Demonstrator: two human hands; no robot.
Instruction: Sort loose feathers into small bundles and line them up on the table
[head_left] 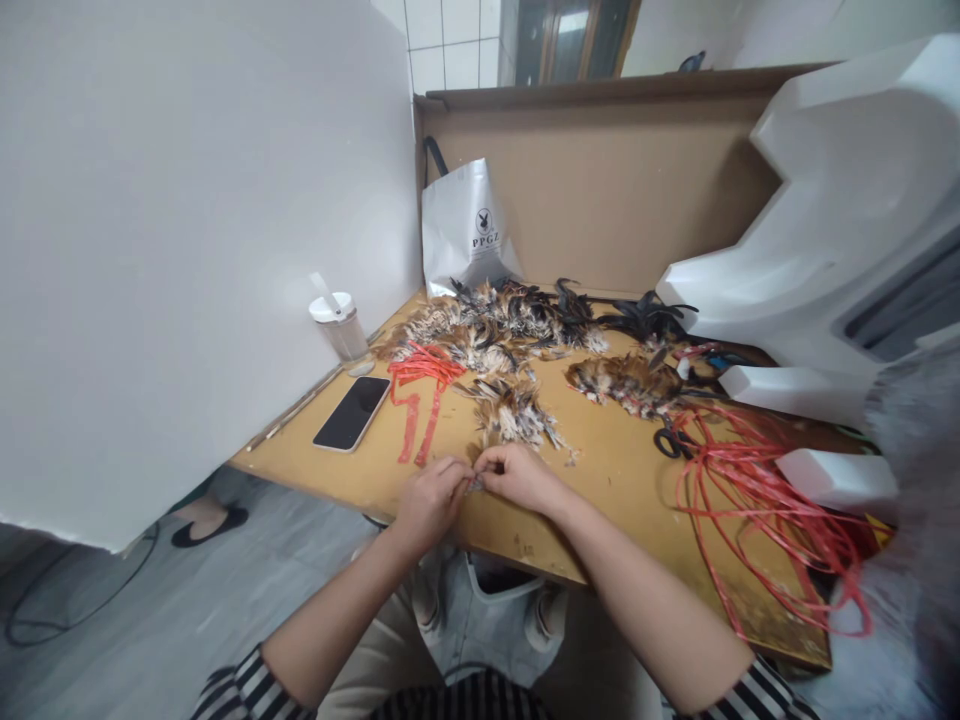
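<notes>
At the table's near edge my left hand point(435, 497) and my right hand point(520, 474) meet, fingertips pinched close together. Between them shows the fluffy greyish base of a feather point(475, 482); the rest of it is hidden by the fingers. Just beyond lies a small pile of brown and white feathers point(516, 410). A larger heap of brown, white and black feathers point(480, 325) spreads behind it. To the left of the small pile sits a bunch of red plastic strips point(426, 368), with two strips trailing toward my left hand.
A phone point(352, 413) and a lidded cup with a straw point(340, 325) are on the left. Brown feathers point(626, 383), black scissors point(672, 440) and tangled red plastic strands point(757, 500) lie on the right. A silver bag point(461, 225) stands behind; white foam point(840, 200) borders the right. A bin point(499, 585) is below.
</notes>
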